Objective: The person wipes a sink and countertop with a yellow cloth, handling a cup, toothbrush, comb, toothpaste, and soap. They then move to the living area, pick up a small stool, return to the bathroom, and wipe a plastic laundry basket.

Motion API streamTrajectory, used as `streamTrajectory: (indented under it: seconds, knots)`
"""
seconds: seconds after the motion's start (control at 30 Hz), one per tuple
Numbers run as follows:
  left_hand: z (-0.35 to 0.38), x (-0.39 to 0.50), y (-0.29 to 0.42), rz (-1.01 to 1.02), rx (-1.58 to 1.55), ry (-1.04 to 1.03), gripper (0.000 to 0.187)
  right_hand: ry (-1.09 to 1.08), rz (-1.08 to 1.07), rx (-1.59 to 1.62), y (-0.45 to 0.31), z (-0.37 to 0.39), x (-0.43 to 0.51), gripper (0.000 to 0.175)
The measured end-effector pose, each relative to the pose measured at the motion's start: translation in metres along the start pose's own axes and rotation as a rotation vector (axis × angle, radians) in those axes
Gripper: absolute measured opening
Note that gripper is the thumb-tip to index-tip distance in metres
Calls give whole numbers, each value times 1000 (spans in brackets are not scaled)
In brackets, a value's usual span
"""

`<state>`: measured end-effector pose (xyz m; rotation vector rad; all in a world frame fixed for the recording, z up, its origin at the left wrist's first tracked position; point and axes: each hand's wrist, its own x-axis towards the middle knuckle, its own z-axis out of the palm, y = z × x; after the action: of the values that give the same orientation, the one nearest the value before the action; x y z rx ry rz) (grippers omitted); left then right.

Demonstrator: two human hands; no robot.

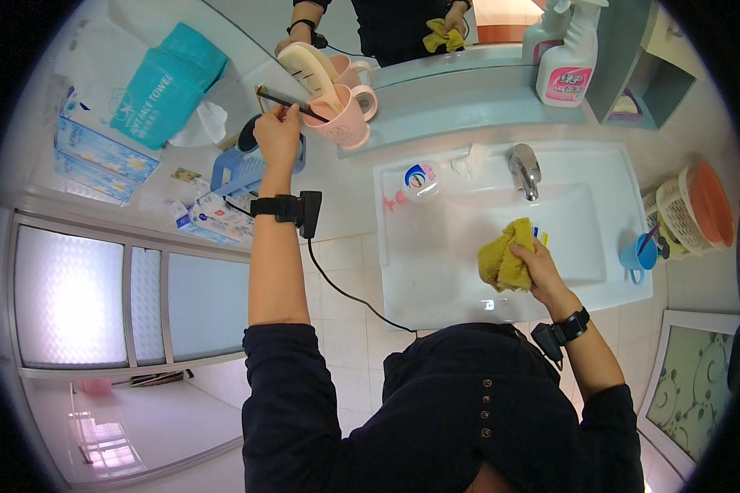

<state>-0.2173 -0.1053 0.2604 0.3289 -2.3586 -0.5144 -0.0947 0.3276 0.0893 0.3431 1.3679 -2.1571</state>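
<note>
My left hand pinches a slim black stick-like item, whose lower end slants into a pink mug on the left end of the mirror shelf. A cream comb also stands in that mug. In my right hand is a bunched yellow-green cloth, held over the basin of the white sink. Partly hidden behind the cloth and fingers lie small blue and yellow items. A chrome faucet rises at the sink's back, near a clear pump bottle with a pink nozzle.
A white spray bottle stands on the grey shelf below the mirror. To the right are a blue cup and baskets. At left sit a teal face-towel pack, a blue basket and cartons. A wrist cable hangs beside the sink.
</note>
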Motion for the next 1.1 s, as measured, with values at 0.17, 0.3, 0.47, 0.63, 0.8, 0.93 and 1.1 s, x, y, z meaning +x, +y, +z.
streamTrajectory:
  seconds: [0.17, 0.3, 0.47, 0.63, 0.8, 0.93, 1.1]
  knots:
    - [1, -13, -6, 73, -92, 34, 25, 40, 116, 223, 0, -38, -6, 43]
    - [13, -29, -6, -27, -272, 81, 21, 85, 226, 476, -2, -74, -12, 46]
    - [31, -43, 1, -155, -592, 220, 26, 17, 137, 600, -21, -112, -31, 43]
    - [40, -24, -5, -223, -545, 130, 31, 86, 153, 588, -22, -145, -40, 41]
    - [47, -22, -18, -341, -576, 153, 34, 91, 216, 612, -12, -158, -39, 39]
    - [40, -33, -14, -395, -681, 153, 36, 58, 196, 647, -26, -152, -44, 41]
    - [45, -97, 24, -263, -462, 422, 27, -51, 87, 787, -50, -156, -56, 45]
